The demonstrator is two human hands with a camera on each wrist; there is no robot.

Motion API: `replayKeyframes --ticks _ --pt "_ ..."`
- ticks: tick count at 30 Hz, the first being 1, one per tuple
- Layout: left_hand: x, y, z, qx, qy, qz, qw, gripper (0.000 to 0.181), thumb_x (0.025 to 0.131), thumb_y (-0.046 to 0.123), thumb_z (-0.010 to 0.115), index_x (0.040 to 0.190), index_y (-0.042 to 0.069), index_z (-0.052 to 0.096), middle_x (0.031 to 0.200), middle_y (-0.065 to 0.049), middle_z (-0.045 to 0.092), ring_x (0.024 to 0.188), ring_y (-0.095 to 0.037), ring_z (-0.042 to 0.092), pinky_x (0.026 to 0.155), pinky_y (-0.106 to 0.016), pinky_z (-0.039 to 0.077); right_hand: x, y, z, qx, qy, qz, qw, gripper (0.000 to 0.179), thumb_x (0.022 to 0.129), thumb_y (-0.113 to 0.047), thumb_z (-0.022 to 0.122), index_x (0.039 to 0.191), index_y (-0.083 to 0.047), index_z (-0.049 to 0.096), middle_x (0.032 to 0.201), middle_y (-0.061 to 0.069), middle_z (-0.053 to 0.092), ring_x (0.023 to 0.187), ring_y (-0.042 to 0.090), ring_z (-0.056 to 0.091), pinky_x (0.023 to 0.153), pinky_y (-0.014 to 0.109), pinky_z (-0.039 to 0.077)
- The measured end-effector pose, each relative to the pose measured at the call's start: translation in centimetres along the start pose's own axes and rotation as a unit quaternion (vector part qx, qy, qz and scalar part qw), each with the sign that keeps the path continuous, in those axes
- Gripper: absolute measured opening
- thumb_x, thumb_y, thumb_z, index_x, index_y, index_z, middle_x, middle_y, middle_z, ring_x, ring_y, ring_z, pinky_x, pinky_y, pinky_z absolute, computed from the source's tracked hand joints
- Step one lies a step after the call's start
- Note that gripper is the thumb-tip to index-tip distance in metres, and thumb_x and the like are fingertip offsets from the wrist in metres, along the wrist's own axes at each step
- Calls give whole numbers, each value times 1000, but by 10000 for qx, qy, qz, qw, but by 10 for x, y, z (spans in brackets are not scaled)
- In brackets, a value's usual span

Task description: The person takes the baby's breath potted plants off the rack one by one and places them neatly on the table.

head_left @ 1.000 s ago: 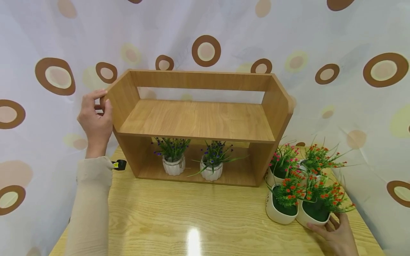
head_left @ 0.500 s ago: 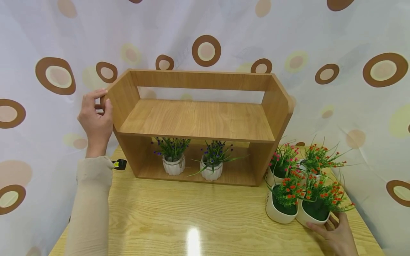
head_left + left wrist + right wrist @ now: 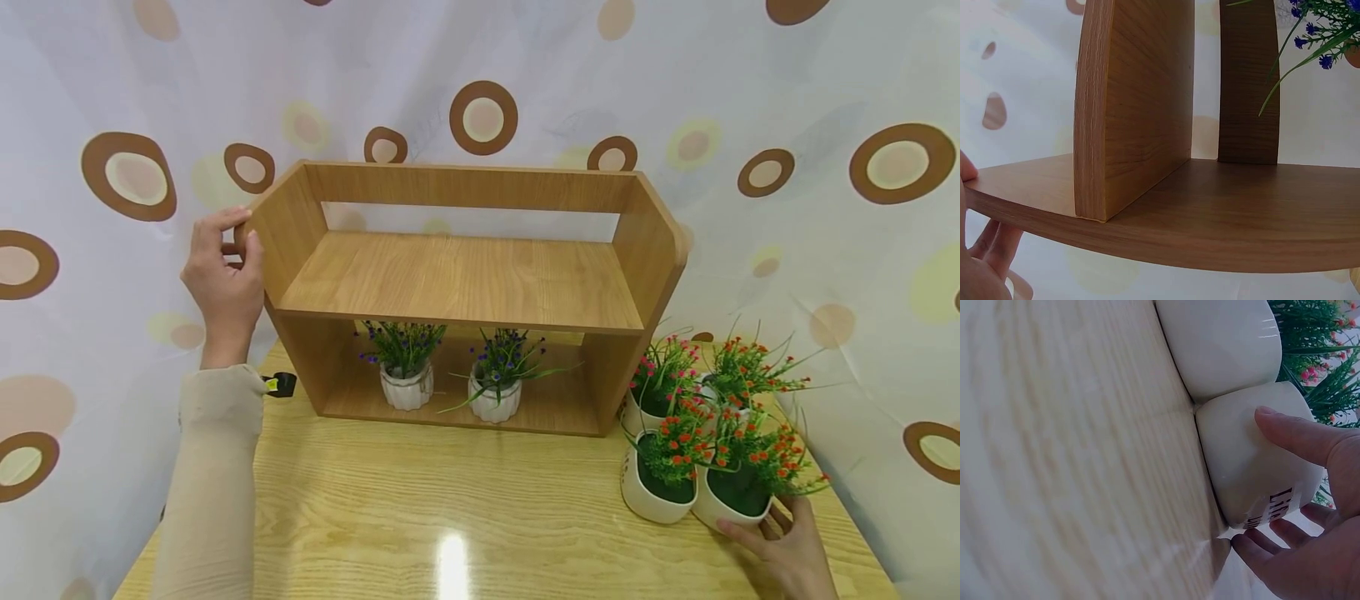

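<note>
A two-tier wooden shelf (image 3: pixel 450 279) stands on the table in the head view. At its upper left corner my left hand (image 3: pixel 225 271) grips the side panel (image 3: pixel 1029 187), thumb on one face and fingers on the other. My right hand (image 3: pixel 795 542) holds the nearest right flower pot (image 3: pixel 731 508), white with orange-red flowers. In the right wrist view the thumb (image 3: pixel 1291 431) lies on the wall of this pot (image 3: pixel 1247 456), and the fingers curl round its lettered side. Another white flower pot (image 3: pixel 652 500) stands against it on the left.
Two ribbed white pots with blue-purple flowers, one left (image 3: pixel 407 390) and one right (image 3: pixel 495 402), sit on the lower tier. Behind the held pot stand a pink-flowered plant (image 3: pixel 663 383) and a red-flowered plant (image 3: pixel 750 367). A patterned curtain (image 3: pixel 562 67) surrounds the wooden table (image 3: pixel 375 500).
</note>
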State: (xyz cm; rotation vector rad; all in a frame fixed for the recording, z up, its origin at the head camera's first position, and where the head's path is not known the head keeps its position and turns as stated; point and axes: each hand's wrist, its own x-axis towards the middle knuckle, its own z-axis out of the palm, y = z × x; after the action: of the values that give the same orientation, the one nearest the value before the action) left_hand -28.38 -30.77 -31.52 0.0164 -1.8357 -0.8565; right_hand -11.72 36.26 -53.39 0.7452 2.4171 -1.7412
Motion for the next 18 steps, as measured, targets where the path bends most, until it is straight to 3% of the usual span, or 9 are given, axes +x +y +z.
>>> replayKeyframes --ticks 11,18 --pt "0 1 1 -52 29 -8 10000 29 100 21 61 126 12 71 128 -3 71 83 9 49 74 -6 42 -4 -2 -5 -56 38 -162 9998 128 86 -17 85 165 -12 -16 172 19 -13 157 49 4 125 51 19" --pt "-1 0 3 -193 151 56 9997 30 100 22 61 125 9 72 128 -4 71 78 13 48 71 -7 41 -13 -11 -7 321 400 -300 9982 120 90 -23 81 165 -31 -12 174 11 -11 160 41 2 127 49 19"
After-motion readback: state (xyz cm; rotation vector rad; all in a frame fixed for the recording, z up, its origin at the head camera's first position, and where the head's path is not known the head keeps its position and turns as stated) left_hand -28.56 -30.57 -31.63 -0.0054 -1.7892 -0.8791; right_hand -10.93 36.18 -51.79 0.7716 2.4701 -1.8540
